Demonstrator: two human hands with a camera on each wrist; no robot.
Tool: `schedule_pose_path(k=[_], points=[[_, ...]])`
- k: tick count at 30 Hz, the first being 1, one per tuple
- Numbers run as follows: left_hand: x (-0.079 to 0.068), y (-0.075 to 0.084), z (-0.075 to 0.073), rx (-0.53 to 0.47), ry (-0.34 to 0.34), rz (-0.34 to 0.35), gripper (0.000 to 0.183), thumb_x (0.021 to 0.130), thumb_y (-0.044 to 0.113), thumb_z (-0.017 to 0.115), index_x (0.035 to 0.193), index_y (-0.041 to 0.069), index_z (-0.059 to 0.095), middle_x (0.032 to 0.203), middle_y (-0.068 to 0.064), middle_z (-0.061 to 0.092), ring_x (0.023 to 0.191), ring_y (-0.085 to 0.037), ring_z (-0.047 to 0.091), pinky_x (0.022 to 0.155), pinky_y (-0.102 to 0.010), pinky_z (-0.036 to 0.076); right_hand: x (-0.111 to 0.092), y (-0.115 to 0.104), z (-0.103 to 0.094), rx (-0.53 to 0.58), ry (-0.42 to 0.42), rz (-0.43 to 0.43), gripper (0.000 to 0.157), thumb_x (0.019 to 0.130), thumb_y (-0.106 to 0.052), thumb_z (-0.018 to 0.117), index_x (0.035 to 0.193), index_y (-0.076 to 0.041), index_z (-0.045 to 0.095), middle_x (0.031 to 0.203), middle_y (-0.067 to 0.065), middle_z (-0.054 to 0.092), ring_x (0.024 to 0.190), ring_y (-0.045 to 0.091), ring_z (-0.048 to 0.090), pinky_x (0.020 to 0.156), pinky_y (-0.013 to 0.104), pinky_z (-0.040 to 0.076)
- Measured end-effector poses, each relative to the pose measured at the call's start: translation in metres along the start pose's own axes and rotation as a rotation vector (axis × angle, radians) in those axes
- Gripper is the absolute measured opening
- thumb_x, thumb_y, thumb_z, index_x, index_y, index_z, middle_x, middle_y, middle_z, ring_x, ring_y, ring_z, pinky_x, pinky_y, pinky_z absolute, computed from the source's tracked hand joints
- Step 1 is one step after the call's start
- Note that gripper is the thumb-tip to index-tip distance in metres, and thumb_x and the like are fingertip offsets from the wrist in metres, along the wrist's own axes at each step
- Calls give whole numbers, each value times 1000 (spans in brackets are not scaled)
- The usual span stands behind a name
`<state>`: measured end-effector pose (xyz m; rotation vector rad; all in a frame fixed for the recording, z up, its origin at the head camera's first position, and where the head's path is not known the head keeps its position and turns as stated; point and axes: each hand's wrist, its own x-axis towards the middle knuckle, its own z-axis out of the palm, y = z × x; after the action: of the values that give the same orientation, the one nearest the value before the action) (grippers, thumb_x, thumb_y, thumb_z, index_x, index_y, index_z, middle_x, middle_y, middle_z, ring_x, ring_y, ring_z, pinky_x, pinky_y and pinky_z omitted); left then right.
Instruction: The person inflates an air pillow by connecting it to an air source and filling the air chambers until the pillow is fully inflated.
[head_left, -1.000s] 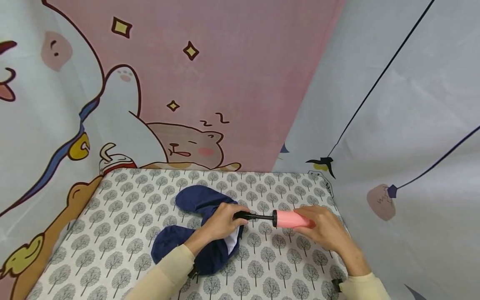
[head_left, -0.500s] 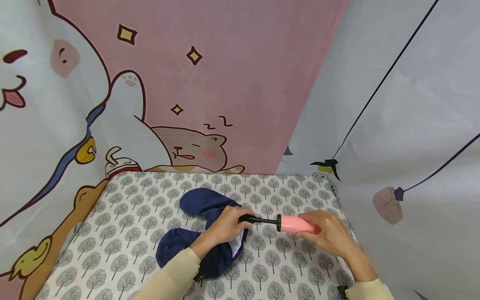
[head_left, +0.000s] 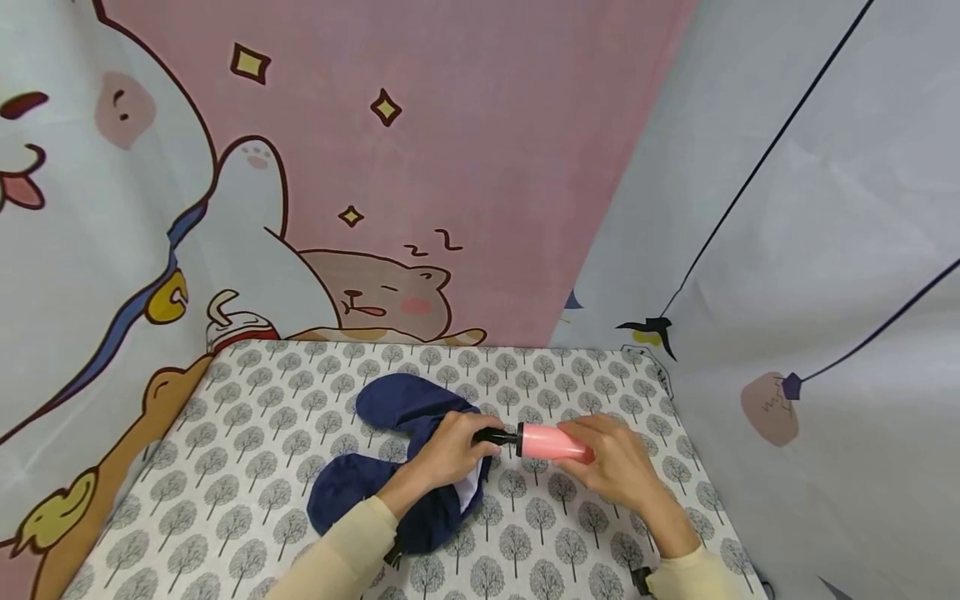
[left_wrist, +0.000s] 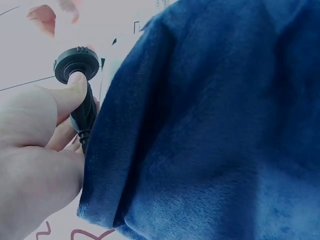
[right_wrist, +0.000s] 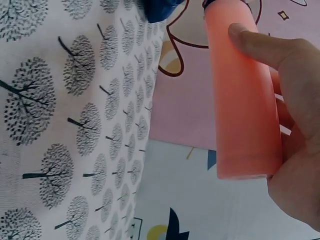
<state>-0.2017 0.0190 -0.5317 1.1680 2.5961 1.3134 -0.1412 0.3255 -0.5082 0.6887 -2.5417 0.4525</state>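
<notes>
A hand pump with a pink barrel (head_left: 551,442) and a black end piece (left_wrist: 82,112) spans my two hands. My left hand (head_left: 450,446) grips the black end piece, thumb up by the round black collar (left_wrist: 77,65). My right hand (head_left: 611,458) wraps the pink barrel from its far end, thumb along its side in the right wrist view. Under my left forearm lies a navy plush U-shaped neck pillow (head_left: 348,492), with two rounded lobes and a white patch (head_left: 470,483) beside my left hand. The plush fabric fills much of the left wrist view, right against my fingers.
A white cloth (head_left: 240,450) with a grey tree print covers the table. Behind it hangs a pink and white cartoon curtain (head_left: 480,167), and a pale curtain (head_left: 825,250) rises along the right side.
My right hand and the pink barrel have moved left toward my left hand. The black rod that showed between them has slid out of sight. The pillow stays in place.
</notes>
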Motion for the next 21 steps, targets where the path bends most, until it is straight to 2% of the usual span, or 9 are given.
schedule_pose_path(k=[5,9,12,14,19,21], points=[[-3,-2,0,24,31,48,30,98,9,87,127,3,82,122,-15,85,87,-12,73,73,-21,54,-6,1,1,41,-76,68,49,76,-28,106,121,-18,87,114,4,87,97,21,80,80,37,65],[-3,0,-2,27,10,14,30,100,11,86,129,7,82,125,-12,85,90,-13,74,77,-22,55,-12,7,-7,65,-120,121,51,77,-27,105,124,-19,86,119,2,87,102,21,81,86,42,67],[-2,1,-3,23,1,-13,31,100,9,86,131,9,82,127,-11,85,91,-12,74,79,-22,56,-17,15,-15,70,-121,123,52,77,-27,106,125,-20,86,119,0,87,105,22,82,90,47,68],[-1,2,-3,28,-4,-18,31,101,11,85,132,10,82,130,-12,84,98,-15,79,85,-25,60,-22,21,-21,64,-116,117,52,76,-27,106,125,-21,86,119,-1,87,106,23,82,91,48,68],[-2,0,-6,41,-11,-27,33,103,16,84,136,12,81,137,-11,82,101,-19,81,91,-32,63,-33,40,-35,44,-112,97,53,75,-25,107,123,-22,87,116,-3,87,102,22,82,88,48,67],[-2,-1,-7,38,-16,-39,34,104,16,83,137,12,81,138,-11,82,87,-14,75,86,-30,59,-38,49,-42,36,-112,95,53,74,-26,107,123,-22,87,116,-2,88,101,22,83,88,48,67]])
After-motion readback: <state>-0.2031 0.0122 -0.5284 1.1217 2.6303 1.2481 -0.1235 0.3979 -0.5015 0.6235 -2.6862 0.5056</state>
